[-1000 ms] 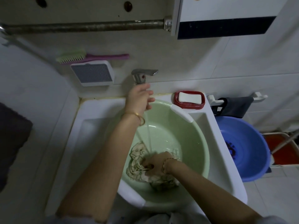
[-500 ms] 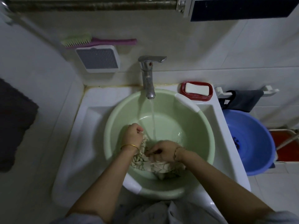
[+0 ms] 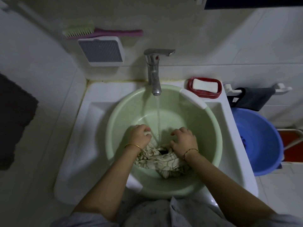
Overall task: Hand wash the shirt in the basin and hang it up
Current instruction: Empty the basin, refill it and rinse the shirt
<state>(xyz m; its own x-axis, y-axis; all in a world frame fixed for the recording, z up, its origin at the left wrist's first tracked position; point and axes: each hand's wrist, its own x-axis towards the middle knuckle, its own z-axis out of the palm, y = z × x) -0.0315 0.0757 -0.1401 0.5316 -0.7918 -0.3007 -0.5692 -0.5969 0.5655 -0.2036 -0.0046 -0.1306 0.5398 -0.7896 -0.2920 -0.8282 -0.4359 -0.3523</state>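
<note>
left hand (image 3: 139, 136) fingers curled round bunched shirt (image 3: 157, 159) in green basin (image 3: 211, 136); right hand (image 3: 183, 141) bent over shirt (grip unclear), tap (image 3: 154, 74) water falling between hands

Legible markings: none.
No text, label, brand or number can be read on any surface in view. The only sign is a small red dot on the front of the faucet (image 3: 153, 71) body, just below its lever. No characters show on or beside the dot.
</note>
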